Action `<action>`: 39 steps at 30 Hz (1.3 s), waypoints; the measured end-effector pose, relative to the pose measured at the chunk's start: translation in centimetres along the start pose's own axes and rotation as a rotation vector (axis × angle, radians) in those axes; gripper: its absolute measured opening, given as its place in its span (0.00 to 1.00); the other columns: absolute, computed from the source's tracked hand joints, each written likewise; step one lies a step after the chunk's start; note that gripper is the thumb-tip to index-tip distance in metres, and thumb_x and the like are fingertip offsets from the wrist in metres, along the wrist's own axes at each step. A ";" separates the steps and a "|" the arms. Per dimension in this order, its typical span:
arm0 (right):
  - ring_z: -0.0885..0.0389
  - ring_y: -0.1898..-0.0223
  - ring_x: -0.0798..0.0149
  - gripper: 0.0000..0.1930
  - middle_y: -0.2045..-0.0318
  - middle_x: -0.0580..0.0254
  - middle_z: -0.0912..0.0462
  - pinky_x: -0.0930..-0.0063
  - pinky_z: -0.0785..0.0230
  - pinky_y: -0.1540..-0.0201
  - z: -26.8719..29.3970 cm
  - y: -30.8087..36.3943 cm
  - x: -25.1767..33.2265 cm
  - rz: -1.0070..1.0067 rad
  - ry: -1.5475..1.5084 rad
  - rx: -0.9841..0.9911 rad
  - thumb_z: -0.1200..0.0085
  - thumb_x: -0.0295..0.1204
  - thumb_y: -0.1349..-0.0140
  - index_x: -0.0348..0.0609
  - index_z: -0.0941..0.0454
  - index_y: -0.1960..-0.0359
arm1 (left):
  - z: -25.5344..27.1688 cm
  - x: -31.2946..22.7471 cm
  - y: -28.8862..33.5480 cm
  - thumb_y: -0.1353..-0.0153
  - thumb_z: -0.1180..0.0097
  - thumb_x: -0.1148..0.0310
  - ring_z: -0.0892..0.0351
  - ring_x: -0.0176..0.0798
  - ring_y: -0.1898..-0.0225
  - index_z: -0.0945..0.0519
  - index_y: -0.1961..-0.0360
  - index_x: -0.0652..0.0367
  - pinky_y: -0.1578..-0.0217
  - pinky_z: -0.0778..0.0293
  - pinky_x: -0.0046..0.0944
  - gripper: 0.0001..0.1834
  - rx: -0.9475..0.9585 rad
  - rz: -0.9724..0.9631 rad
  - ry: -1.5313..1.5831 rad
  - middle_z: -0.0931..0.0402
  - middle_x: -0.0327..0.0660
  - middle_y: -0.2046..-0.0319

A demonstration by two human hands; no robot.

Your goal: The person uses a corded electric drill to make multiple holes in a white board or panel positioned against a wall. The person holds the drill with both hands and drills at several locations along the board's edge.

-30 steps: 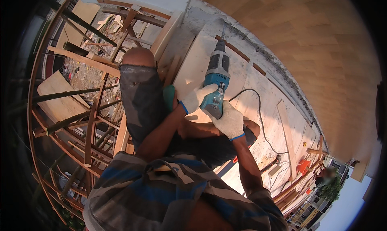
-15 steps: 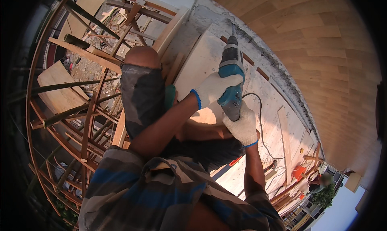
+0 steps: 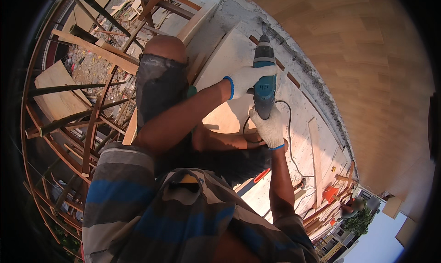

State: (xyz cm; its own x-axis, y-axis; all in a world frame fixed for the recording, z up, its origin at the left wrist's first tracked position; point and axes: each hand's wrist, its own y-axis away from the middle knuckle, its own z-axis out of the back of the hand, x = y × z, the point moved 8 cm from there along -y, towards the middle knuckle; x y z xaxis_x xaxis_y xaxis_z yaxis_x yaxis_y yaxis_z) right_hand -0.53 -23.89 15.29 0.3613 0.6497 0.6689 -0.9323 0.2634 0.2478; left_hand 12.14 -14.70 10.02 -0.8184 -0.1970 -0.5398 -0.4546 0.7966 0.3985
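A teal and black power drill (image 3: 265,84) is held in both my hands, its long thin bit pointing away from me. The bit's tip is at the rough grey concrete strip (image 3: 287,40); whether it has entered the surface I cannot tell. My left hand (image 3: 245,81), in a white knit glove with a blue cuff, wraps around the drill's body from the left. Gloved the same way, my right hand (image 3: 270,129) grips the rear handle, most of which is hidden. A dark cable (image 3: 289,130) curves from the drill across the pale board surface (image 3: 229,97).
Wooden and bamboo scaffolding (image 3: 98,107) stands at left above rubble-strewn ground (image 3: 98,58). A wood-patterned panelled surface (image 3: 367,79) rises at right. A narrow plank (image 3: 315,157), a red-and-blue tool (image 3: 253,182) and an orange bucket (image 3: 329,194) lie nearby. Another person (image 3: 351,208) is far off at lower right.
The view has shifted slightly. The drill stands more upright in the picture, its bit still at the concrete strip. Both hands keep their hold, with my left forearm reaching across more levelly.
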 end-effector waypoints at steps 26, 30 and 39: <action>0.06 0.52 0.37 0.25 0.55 0.37 0.07 0.54 0.15 0.48 -0.6 3.0 8.9 0.063 0.370 -0.084 0.29 0.33 0.36 0.35 0.17 0.39 | 2.4 2.4 4.0 0.23 0.31 0.50 0.11 0.38 0.44 0.23 0.27 0.62 0.38 0.15 0.41 0.34 0.162 -0.096 0.444 0.13 0.44 0.40; 0.07 0.55 0.33 0.23 0.58 0.37 0.08 0.52 0.15 0.51 -1.7 1.5 8.5 0.115 0.383 -0.135 0.29 0.34 0.37 0.36 0.17 0.43 | 3.7 1.8 3.0 0.21 0.33 0.54 0.10 0.40 0.46 0.23 0.28 0.64 0.41 0.13 0.42 0.31 0.120 -0.080 0.476 0.13 0.47 0.41; 0.07 0.58 0.32 0.24 0.64 0.35 0.09 0.48 0.15 0.55 -4.8 -0.7 9.7 0.073 0.419 -0.090 0.28 0.37 0.38 0.35 0.17 0.44 | 7.4 -1.0 3.2 0.25 0.26 0.55 0.08 0.39 0.49 0.17 0.35 0.60 0.45 0.10 0.42 0.27 0.094 -0.157 0.470 0.10 0.44 0.46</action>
State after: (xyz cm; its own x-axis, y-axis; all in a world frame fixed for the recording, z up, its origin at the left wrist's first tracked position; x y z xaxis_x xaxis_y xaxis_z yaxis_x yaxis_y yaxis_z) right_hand 3.71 -14.37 18.20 0.2868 0.8972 0.3357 -0.9573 0.2550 0.1364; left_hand 14.07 -7.69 6.31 -0.8224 -0.5373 -0.1871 -0.5689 0.7804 0.2593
